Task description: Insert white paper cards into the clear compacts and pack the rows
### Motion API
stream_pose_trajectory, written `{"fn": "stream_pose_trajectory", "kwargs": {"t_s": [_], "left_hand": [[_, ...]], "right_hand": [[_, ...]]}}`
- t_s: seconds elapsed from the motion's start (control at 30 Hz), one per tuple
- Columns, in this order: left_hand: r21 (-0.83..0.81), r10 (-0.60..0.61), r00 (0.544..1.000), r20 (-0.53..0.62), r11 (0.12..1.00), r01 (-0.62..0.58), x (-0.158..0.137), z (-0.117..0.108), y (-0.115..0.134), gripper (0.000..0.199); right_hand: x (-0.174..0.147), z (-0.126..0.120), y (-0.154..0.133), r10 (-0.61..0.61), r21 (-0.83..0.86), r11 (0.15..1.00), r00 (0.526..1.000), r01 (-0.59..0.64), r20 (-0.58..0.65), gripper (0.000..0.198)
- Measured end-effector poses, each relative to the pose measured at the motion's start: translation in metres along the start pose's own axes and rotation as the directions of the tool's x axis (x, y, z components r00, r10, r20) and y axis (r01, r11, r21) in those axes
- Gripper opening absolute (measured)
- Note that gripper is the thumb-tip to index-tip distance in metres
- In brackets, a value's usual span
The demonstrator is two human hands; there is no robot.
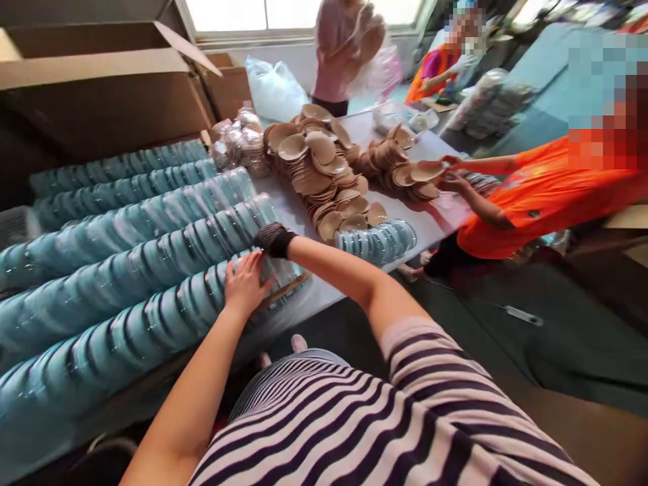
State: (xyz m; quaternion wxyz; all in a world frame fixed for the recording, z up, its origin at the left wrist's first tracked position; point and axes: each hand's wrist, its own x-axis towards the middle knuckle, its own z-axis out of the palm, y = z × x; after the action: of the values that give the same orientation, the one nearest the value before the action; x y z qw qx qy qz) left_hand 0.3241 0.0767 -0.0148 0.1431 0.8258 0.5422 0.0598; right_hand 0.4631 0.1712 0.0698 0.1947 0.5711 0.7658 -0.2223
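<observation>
My left hand (246, 282) is bare and lies with its fingers stretched out on the nearest long row of teal round pieces in clear shiny plastic (152, 324). Close beside it, my right hand (273, 240) wears a dark knit glove with pale marks and rests at the right end of the rows. Its fingers point away from me and cannot be made out. The second row (167, 250) passes just beyond both hands. On the white table (324, 297), right of my gloved hand, lies a short teal row in plastic (377, 241).
Heaped brown shallow bowls (318, 145) cover the table's middle. A co-worker in orange (547, 182) handles brown bowls (428, 171) at the right. Two more people stand farther back. A large cardboard box (101, 101) stands behind the rows, near a pale plastic bag (276, 88).
</observation>
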Motion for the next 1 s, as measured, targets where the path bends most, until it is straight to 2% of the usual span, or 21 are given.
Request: {"fn": "stream_pose_trajectory", "kwargs": {"t_s": [0.03, 0.1, 0.2, 0.33, 0.4, 0.47, 0.5, 0.57, 0.63, 0.67, 0.7, 0.73, 0.77, 0.8, 0.83, 0.9, 0.93, 1.0], "left_hand": [[-0.009, -0.006, 1.000, 0.010, 1.000, 0.006, 0.000, -0.002, 0.001, 0.065], [-0.025, -0.007, 1.000, 0.023, 1.000, 0.008, 0.001, -0.004, 0.001, 0.064], [-0.036, -0.021, 0.999, 0.032, 0.999, 0.022, 0.004, -0.004, 0.000, 0.066], [-0.039, -0.042, 0.997, 0.057, 0.998, 0.044, 0.003, -0.004, -0.001, 0.068], [-0.041, -0.043, 0.997, 0.061, 0.998, 0.045, 0.002, -0.004, -0.001, 0.068], [-0.043, -0.046, 0.997, 0.067, 0.998, 0.049, 0.002, -0.006, -0.001, 0.067], [-0.043, -0.051, 0.996, 0.070, 0.998, 0.054, 0.002, -0.007, -0.001, 0.067], [-0.042, -0.050, 0.996, 0.073, 0.998, 0.053, 0.006, -0.009, 0.003, 0.065], [-0.048, -0.010, 0.998, 0.064, 0.999, 0.013, 0.012, -0.010, 0.010, 0.066], [-0.055, 0.023, 0.998, 0.058, 0.998, -0.020, 0.015, -0.009, 0.014, 0.067], [-0.062, 0.056, 0.997, 0.056, 0.997, -0.053, 0.019, -0.008, 0.019, 0.068], [-0.070, 0.083, 0.995, 0.061, 0.994, -0.079, 0.023, -0.005, 0.023, 0.069], [-0.075, 0.100, 0.993, 0.068, 0.993, -0.095, 0.026, -0.002, 0.027, 0.069], [-0.076, 0.110, 0.991, 0.077, 0.992, -0.104, 0.029, 0.001, 0.030, 0.069], [-0.074, 0.114, 0.990, 0.085, 0.991, -0.108, 0.031, 0.004, 0.031, 0.070], [-0.067, 0.119, 0.988, 0.094, 0.991, -0.113, 0.033, 0.010, 0.032, 0.071], [-0.064, 0.119, 0.988, 0.095, 0.992, -0.113, 0.033, 0.012, 0.031, 0.071], [-0.062, 0.117, 0.988, 0.098, 0.992, -0.111, 0.033, 0.015, 0.029, 0.071]], "right_hand": [[-0.011, 0.010, 0.006, -0.095, 0.009, 0.995, 0.995, 0.096, -0.031, 0.029], [-0.030, 0.038, 0.020, -0.146, 0.029, 0.988, 0.981, 0.151, -0.128, 0.033], [-0.049, 0.094, 0.032, -0.121, 0.067, 0.988, 0.975, 0.136, -0.187, 0.035], [-0.060, 0.171, 0.029, -0.024, 0.142, 0.988, 0.974, 0.057, -0.226, 0.033], [-0.062, 0.198, 0.028, 0.019, 0.179, 0.984, 0.972, 0.023, -0.234, 0.032], [-0.064, 0.209, 0.031, 0.028, 0.208, 0.978, 0.967, 0.027, -0.253, 0.033], [-0.064, 0.207, 0.035, 0.008, 0.216, 0.975, 0.961, 0.054, -0.276, 0.033], [-0.063, 0.186, 0.049, -0.021, 0.217, 0.970, 0.931, 0.107, -0.365, 0.036], [-0.056, 0.145, 0.066, 0.016, 0.201, 0.975, 0.877, 0.092, -0.480, 0.039], [-0.048, 0.120, 0.074, 0.060, 0.185, 0.982, 0.851, 0.045, -0.522, 0.039], [-0.038, 0.094, 0.080, 0.086, 0.150, 0.989, 0.844, -0.007, -0.530, 0.039], [-0.026, 0.069, 0.084, 0.067, 0.087, 0.996, 0.869, -0.027, -0.490, 0.039], [-0.013, 0.047, 0.085, 0.037, 0.018, 0.999, 0.918, -0.033, -0.396, 0.037], [0.001, 0.028, 0.084, 0.010, -0.045, 0.999, 0.969, -0.022, -0.248, 0.034], [0.015, 0.012, 0.080, -0.016, -0.102, 0.995, 0.993, 0.004, -0.118, 0.034], [0.038, -0.006, 0.069, -0.054, -0.204, 0.976, 0.993, 0.074, 0.102, 0.034], [0.046, -0.010, 0.063, -0.068, -0.248, 0.963, 0.984, 0.108, 0.163, 0.034], [0.055, -0.012, 0.053, -0.093, -0.318, 0.935, 0.974, 0.156, 0.205, 0.034]]}}
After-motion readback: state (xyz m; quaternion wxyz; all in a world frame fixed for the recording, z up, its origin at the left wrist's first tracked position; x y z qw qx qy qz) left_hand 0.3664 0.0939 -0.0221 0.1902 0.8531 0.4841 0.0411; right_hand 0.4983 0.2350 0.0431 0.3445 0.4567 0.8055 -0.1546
